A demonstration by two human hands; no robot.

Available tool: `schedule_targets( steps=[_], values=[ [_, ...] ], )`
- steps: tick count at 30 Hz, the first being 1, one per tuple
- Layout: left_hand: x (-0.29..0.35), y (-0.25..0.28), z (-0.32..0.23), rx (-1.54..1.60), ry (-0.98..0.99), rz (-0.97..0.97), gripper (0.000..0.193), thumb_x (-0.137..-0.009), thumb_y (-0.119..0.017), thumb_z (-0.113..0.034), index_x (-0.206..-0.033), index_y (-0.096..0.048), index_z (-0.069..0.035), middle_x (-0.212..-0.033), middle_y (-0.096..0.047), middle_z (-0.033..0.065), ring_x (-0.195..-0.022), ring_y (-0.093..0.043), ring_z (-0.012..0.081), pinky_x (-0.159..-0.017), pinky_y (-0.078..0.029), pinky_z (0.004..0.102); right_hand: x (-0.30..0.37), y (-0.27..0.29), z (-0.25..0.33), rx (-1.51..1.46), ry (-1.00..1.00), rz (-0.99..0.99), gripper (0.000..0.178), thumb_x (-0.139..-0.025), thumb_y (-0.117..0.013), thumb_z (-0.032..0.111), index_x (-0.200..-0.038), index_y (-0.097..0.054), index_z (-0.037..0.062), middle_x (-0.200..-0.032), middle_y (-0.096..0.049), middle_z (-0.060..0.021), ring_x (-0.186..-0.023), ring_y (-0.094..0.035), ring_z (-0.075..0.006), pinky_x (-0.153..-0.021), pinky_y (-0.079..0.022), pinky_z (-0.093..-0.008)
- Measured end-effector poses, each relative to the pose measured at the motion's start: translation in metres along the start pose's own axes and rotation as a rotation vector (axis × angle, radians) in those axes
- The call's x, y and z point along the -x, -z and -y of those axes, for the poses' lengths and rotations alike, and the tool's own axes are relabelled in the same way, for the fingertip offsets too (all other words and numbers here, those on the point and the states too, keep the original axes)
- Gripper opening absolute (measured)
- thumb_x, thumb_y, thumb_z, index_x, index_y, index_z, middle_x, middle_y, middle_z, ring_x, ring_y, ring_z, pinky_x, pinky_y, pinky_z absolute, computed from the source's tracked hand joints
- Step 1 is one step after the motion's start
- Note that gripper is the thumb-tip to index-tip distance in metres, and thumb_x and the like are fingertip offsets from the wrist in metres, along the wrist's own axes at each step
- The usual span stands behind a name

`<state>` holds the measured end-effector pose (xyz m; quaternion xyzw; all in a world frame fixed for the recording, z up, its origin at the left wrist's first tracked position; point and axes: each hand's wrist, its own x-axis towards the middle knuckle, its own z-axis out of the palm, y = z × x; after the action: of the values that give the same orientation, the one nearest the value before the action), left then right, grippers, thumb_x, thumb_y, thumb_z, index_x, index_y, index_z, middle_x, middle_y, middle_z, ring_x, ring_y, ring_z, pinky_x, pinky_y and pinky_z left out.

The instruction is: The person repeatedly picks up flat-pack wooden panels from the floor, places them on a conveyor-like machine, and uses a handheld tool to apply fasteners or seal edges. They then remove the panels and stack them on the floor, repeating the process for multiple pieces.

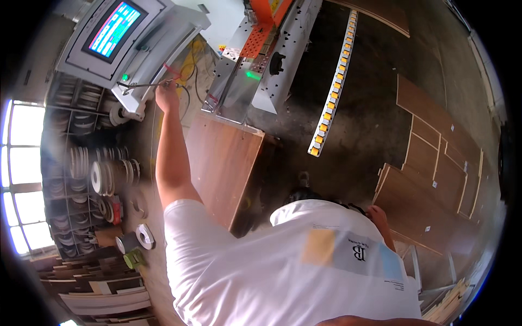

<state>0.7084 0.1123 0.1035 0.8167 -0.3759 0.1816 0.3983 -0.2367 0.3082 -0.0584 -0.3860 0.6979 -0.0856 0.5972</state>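
Hand, left: curled closed round thin dark metal rod, near pale grey console with lit screen.
Hand, right: near thin black strap; openness and hold impossible to tell.

Screen: up and left of the left hand's grip, rows of writing, too small to read.
White shirt: below the grip, black letters and tiny print.
Brown boards: far right of the grip, little tags, not readable.
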Motion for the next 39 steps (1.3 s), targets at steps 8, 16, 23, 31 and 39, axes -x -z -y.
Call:
schedule_targets(
  steps=[8,16,23,31,39],
  values=[
    [0.033,-0.077,-0.012,-0.144,0.069,0.388,0.033,-0.09,-0.064,-0.025,-0.115,-0.071,-0.005,-0.115,-0.072,0.0121,-0.096,-0.07,0.027,-0.084,-0.056,0.0373,0.045,0.026,-0.111,-0.24,-0.222,-0.228,0.026,-0.096,-0.058,0.033,-0.106,-0.068,0.0114,-0.091,-0.071,-0.0055,-0.073,-0.065,-0.0146,-0.056,-0.05,-0.0308],
    [0.251,-0.04,-0.301,0.866,0.537,0.447,0.036,-0.095,-0.059,-0.027,-0.122,-0.058,-0.003,-0.11,-0.063,0.0131,-0.084,-0.057,0.0221,-0.073,-0.05,0.0368,0.018,-0.001,-0.156,-0.287,-0.312,-0.518,0.036,-0.088,-0.062,0.038,-0.098,-0.075,0.0053,-0.087,-0.074,-0.0078,-0.075,-0.069,-0.0165,-0.067,-0.053,-0.0315],
    [0.459,-0.03,-0.436,0.617,-0.156,1.909,0.02,-0.1,-0.058,-0.011,-0.116,-0.064,0.001,-0.113,-0.066,0.0082,-0.089,-0.065,0.0157,-0.082,-0.052,0.0291,-0.04,0.021,-0.216,-0.404,-0.553,-0.764,0.056,-0.086,-0.064,0.049,-0.108,-0.072,-0.0024,-0.103,-0.074,-0.0171,-0.097,-0.07,-0.031,-0.086,-0.052,-0.0392],
    [0.595,-0.001,-0.447,-0.036,-0.627,2.168,0.03,-0.097,-0.063,-0.028,-0.121,-0.064,-0.01,-0.111,-0.071,0.0146,-0.101,-0.069,0.0318,-0.086,-0.054,0.0379,-0.1,0.027,-0.269,-0.808,-0.958,-0.874,0.094,-0.074,-0.076,0.062,-0.13,-0.055,-0.0103,-0.128,-0.062,-0.0278,-0.122,-0.06,-0.0365,-0.1,-0.047,-0.0432],
    [0.613,-0.005,-0.435,-0.351,-0.701,2.265,0.032,-0.099,-0.058,-0.031,-0.124,-0.063,-0.011,-0.11,-0.073,0.0126,-0.101,-0.07,0.0271,-0.087,-0.054,0.0368,-0.089,0.001,-0.295,-1.082,-0.768,-1.067,0.083,-0.075,-0.081,0.057,-0.127,-0.057,-0.0024,-0.123,-0.064,-0.0171,-0.107,-0.064,-0.0265,-0.089,-0.052,-0.037]
  ],
)
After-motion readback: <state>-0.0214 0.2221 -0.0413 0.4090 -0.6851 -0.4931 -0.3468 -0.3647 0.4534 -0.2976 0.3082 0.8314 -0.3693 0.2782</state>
